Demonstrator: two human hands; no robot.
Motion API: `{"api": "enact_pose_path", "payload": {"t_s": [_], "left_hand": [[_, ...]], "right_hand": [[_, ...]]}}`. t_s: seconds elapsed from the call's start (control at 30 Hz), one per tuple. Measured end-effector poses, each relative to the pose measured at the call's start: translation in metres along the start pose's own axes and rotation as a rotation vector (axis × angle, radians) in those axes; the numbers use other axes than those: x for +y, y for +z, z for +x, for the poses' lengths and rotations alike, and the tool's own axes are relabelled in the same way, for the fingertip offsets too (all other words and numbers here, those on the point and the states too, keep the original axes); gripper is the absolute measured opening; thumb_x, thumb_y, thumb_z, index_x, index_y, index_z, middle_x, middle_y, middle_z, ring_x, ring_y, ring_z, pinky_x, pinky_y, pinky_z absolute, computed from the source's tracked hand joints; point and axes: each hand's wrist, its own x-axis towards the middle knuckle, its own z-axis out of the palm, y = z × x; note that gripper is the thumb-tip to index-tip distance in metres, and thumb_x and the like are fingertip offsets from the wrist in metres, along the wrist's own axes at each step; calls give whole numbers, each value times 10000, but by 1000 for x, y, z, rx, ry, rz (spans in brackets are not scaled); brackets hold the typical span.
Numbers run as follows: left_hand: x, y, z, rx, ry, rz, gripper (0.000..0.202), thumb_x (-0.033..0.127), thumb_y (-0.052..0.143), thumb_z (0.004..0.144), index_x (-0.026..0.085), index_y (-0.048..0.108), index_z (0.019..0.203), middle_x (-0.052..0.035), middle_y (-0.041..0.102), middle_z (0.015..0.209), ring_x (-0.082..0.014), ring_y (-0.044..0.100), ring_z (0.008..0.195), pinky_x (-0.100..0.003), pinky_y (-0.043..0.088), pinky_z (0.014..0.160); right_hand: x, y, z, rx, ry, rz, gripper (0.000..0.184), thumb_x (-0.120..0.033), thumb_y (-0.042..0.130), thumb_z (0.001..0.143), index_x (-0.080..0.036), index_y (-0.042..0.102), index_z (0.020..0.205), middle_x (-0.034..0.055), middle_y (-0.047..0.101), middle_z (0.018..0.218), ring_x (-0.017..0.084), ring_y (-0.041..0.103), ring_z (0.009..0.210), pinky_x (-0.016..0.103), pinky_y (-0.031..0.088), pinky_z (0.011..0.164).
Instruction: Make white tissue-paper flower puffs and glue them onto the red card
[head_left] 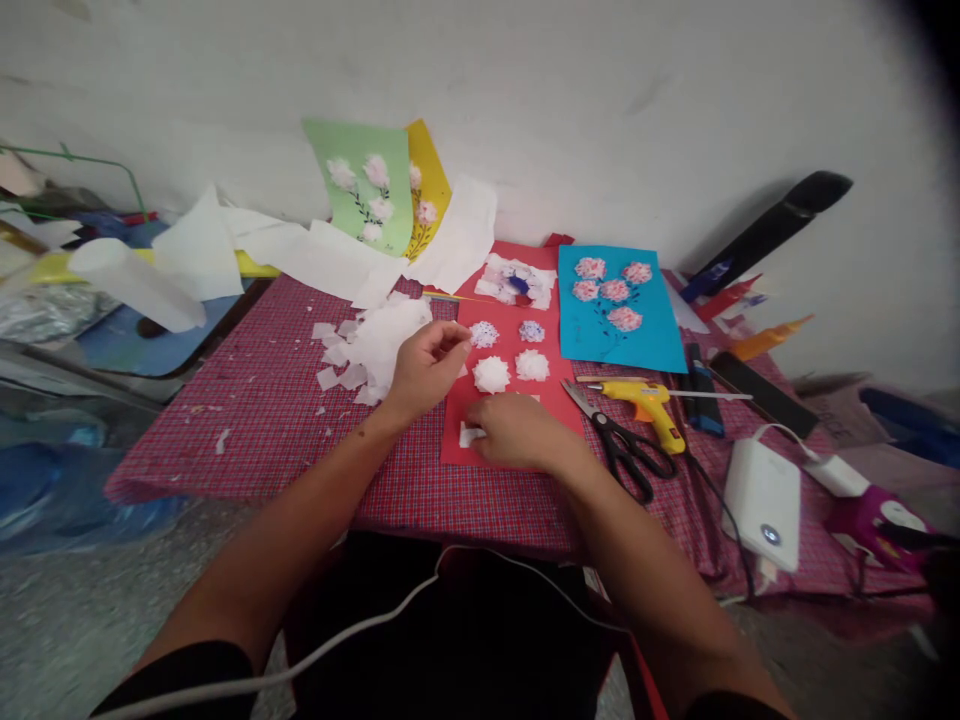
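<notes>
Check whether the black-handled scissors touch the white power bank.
Apart: the head view shows the black-handled scissors and white power bank with red checked cloth between them.

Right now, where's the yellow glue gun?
In the head view, the yellow hot glue gun lies on the red checked tablecloth, right of the person's right hand, touching the black-handled scissors and just below the blue card.

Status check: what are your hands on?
Right hand on white tissue square, on red card. Left hand raised, fingertips pinched, hold unclear. Tissue flowers between hands.
</notes>
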Motion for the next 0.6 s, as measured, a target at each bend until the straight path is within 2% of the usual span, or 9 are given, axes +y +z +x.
{"api": "enact_pose_path", "payload": {"t_s": [0.07, 0.13, 0.2, 0.23, 0.3, 0.4, 0.47, 0.53, 0.6], "left_hand": [[1, -1, 0, -6, -9, -1, 117, 235, 688, 841, 192, 709, 947, -24, 708, 860, -121, 625, 725, -269, 530, 673], [3, -1, -1, -24, -21, -7, 102, 234, 677, 850, 188, 702, 938, -15, 694, 807, -113, 618, 683, -262, 527, 642], [3, 0, -1, -49, -25, -6, 85, 236, 675, 854, 187, 697, 919, -14, 688, 777, -112, 616, 658, -260, 526, 617], [2, 0, -1, -56, -23, -6, 84, 237, 680, 850, 188, 698, 916, -17, 690, 775, -115, 622, 660, -262, 530, 613], [1, 1, -1, -63, -15, -8, 93, 238, 689, 841, 193, 700, 922, -24, 698, 781, -125, 637, 679, -267, 538, 616], [1, -1, 0, -94, -7, 2, 79, 233, 683, 841, 198, 699, 909, -23, 703, 775, -129, 644, 685, -267, 538, 616], [5, -3, -1, -213, -4, 48, 45, 221, 677, 838, 198, 701, 868, -19, 709, 761, -127, 641, 667, -264, 533, 614], [12, -4, -5, -492, 27, 106, 55, 235, 670, 845, 203, 716, 840, -19, 722, 748, -133, 647, 644, -267, 534, 602], [18, -3, -11, -731, 120, 204, 106, 243, 650, 869, 220, 739, 921, -33, 761, 836, -162, 696, 731, -310, 576, 693]], "right_hand": [[5, -7, -1, 33, -47, 131, 81, -162, 641, 777, -201, 654, 706, 36, 690, 754, 156, 547, 655, 309, 308, 589], [15, -19, -4, 140, -49, 339, 86, -210, 649, 807, -202, 641, 722, 3, 649, 733, 135, 531, 656, 291, 349, 611], [28, -31, -9, 319, 43, 534, 139, -289, 678, 825, -201, 624, 733, -19, 596, 702, 118, 480, 631, 278, 352, 596], [34, -37, -11, 360, 84, 594, 183, -320, 712, 805, -198, 608, 716, -27, 566, 678, 113, 451, 617, 276, 342, 579], [43, -44, -15, 333, 109, 678, 244, -353, 761, 765, -194, 588, 696, -36, 524, 653, 109, 425, 612, 274, 339, 566], [49, -47, -16, 289, 118, 702, 244, -354, 760, 759, -192, 590, 696, -29, 540, 664, 113, 444, 617, 272, 350, 560], [50, -47, -16, 312, 138, 686, 235, -340, 762, 757, -194, 590, 691, -36, 514, 647, 110, 425, 602, 273, 334, 546], [52, -47, -15, 401, 170, 696, 234, -326, 766, 754, -197, 585, 680, -43, 482, 631, 106, 399, 589, 278, 315, 540], [55, -46, -13, 535, 205, 737, 216, -317, 758, 761, -201, 589, 691, -38, 491, 637, 110, 403, 598, 284, 324, 552]]}}
